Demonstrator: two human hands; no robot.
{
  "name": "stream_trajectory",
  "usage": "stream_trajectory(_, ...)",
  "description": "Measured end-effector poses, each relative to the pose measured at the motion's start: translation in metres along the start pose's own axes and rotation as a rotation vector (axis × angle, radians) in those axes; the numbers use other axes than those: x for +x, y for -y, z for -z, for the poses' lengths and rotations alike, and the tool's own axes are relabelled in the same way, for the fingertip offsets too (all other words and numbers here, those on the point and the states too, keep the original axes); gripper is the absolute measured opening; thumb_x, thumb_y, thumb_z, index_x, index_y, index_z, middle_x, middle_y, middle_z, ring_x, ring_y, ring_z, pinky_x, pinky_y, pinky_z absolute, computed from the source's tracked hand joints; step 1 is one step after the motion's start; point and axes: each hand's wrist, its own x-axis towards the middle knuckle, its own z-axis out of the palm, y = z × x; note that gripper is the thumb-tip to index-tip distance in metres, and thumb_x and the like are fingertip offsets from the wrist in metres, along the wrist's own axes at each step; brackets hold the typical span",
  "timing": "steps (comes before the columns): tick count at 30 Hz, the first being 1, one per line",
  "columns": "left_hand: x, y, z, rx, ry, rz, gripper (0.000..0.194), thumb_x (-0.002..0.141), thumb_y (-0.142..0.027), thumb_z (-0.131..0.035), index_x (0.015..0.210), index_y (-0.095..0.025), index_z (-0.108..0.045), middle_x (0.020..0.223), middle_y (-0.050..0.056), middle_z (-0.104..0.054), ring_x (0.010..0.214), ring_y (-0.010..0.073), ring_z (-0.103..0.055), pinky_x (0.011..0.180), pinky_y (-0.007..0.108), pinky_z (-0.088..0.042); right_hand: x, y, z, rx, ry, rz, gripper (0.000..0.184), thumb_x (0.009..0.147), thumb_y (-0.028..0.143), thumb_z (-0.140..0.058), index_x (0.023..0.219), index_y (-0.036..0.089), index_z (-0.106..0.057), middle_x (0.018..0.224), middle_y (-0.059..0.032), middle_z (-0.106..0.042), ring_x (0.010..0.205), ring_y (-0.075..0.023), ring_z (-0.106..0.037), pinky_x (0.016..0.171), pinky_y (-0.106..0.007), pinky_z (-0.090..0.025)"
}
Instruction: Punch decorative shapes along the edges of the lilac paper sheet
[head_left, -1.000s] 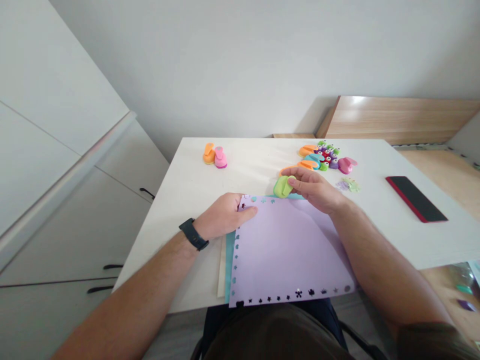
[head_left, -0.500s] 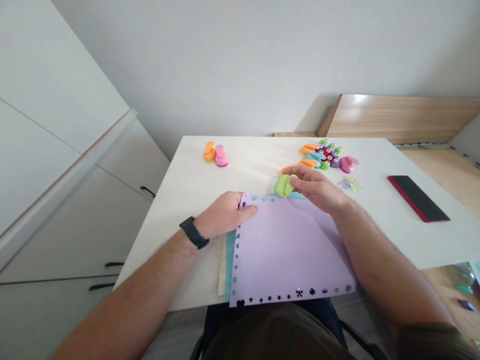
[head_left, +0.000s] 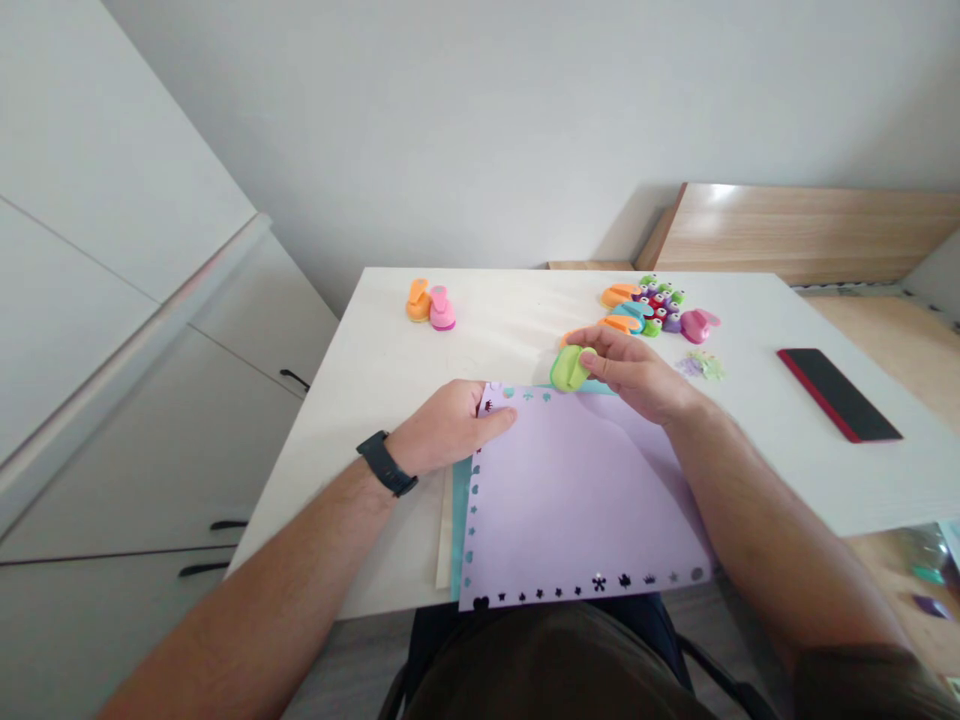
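Observation:
A lilac sheet of paper (head_left: pixel 577 490) lies in front of me, with small shapes punched along its left, bottom and upper left edges. My left hand (head_left: pixel 461 425) grips its upper left corner, thumb on top and fingers hidden beneath. At the sheet's top edge, my right hand (head_left: pixel 634 370) holds a lime green craft punch (head_left: pixel 570 368) between thumb and fingers. The punch touches or overlaps the paper's edge; I cannot tell whether the edge is inside its slot. Teal paper (head_left: pixel 460 520) shows under the lilac sheet, at the left and the top.
An orange punch (head_left: pixel 418 300) and a pink punch (head_left: pixel 442 308) stand at the back left. More punches, including a blue one (head_left: pixel 632 316), crowd the back right beside small eyed figures (head_left: pixel 660 300). Paper cutouts (head_left: pixel 701 365) and a black-and-red flat object (head_left: pixel 838 394) lie to the right.
Almost nothing differs. The view has shifted very slightly; both hands keep their hold on the paper and the green punch.

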Motion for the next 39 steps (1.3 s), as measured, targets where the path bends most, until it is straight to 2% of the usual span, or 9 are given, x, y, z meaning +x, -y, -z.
stream_trajectory(7, 0.0015, 0.0047, 0.0004, 0.067, 0.032, -0.032, 0.03, 0.091, -0.044, -0.058, 0.086, -0.017, -0.069, 0.071, -0.002, -0.061, 0.06, 0.0134, -0.051, 0.055, 0.026, -0.036, -0.0023, 0.0012, -0.002, 0.055, 0.054, 0.001, 0.037, 0.088, 0.04, -0.074, 0.119, 0.023, -0.064, 0.1, -0.0046, -0.07, 0.088, -0.0194, -0.067, 0.083, -0.036, -0.053)
stream_trajectory(17, 0.001, 0.0061, 0.0, 0.068, 0.024, -0.019, 0.03, 0.092, -0.043, -0.058, 0.092, -0.016, -0.071, 0.074, -0.001, -0.063, 0.063, 0.0138, -0.054, 0.056, 0.027, -0.037, -0.0048, -0.003, 0.0042, -0.058, 0.126, -0.102, 0.046, 0.088, 0.04, -0.075, 0.129, 0.022, -0.066, 0.107, -0.006, -0.071, 0.096, -0.0211, -0.065, 0.086, -0.037, -0.052)
stream_trajectory(24, 0.0016, 0.0054, -0.0004, 0.065, 0.028, -0.019, 0.029, 0.093, -0.042, -0.057, 0.089, -0.016, -0.071, 0.071, -0.001, -0.062, 0.06, 0.013, -0.053, 0.054, 0.026, -0.035, -0.0043, -0.0029, 0.0071, -0.07, 0.175, -0.114, 0.048, 0.086, 0.039, -0.077, 0.129, 0.02, -0.066, 0.106, -0.0063, -0.071, 0.091, -0.019, -0.065, 0.082, -0.033, -0.051)
stream_trajectory(39, 0.0009, 0.003, -0.0017, 0.037, 0.016, -0.009, 0.028, 0.09, -0.042, -0.059, 0.087, -0.016, -0.07, 0.07, -0.001, -0.064, 0.059, 0.0134, -0.054, 0.052, 0.025, -0.037, -0.0039, -0.0003, 0.0054, -0.053, 0.219, -0.136, 0.043, 0.087, 0.035, -0.076, 0.127, 0.02, -0.065, 0.106, -0.0052, -0.07, 0.093, -0.0178, -0.063, 0.084, -0.033, -0.05)
